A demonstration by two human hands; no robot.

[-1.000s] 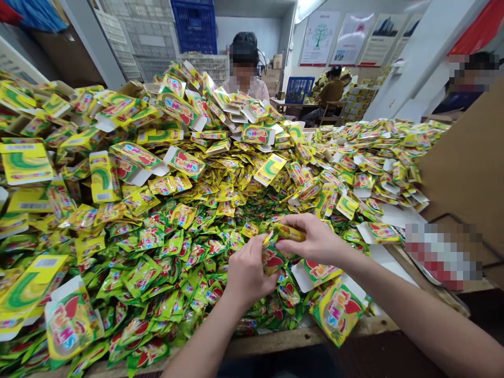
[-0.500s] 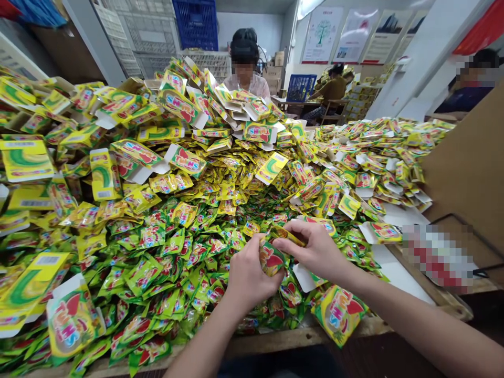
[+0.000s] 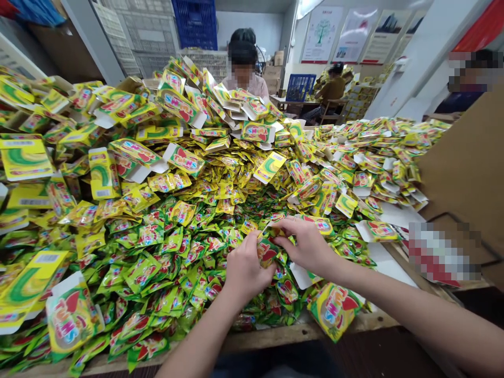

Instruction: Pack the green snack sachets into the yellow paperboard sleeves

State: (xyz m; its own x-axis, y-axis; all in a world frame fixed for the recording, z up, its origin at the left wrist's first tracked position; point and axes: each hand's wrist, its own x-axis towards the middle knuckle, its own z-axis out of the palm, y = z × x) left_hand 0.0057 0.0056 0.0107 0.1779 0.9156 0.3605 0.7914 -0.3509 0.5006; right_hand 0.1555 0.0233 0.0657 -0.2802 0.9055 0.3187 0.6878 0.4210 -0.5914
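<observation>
In front of me, my left hand (image 3: 248,266) wraps round a small printed candy box (image 3: 267,251) with red, green and yellow artwork. My right hand (image 3: 301,242) is at the top end of that box, its thumb and forefinger closed together at a pale flap. Whether a sachet lies between those fingers is hidden. Below and around both hands spreads a heap of green candy sachets (image 3: 173,283). One loose box (image 3: 334,310) leans over the table edge, right of my left hand. Another open box (image 3: 71,320) stands among the sachets at the left.
Yellow sachets (image 3: 169,181) and many cartons (image 3: 181,105) form a high mound behind. A cardboard panel (image 3: 464,152) rises at the right, above the wooden table edge (image 3: 307,332). A co-worker (image 3: 246,65) sits across the mound; other people are farther back. Plastic crates (image 3: 195,23) are stacked behind.
The yellow sachet that showed in my right fingers at the box's top is no longer visible there; a pale flap shows instead. Both hands have shifted slightly left with the box.
</observation>
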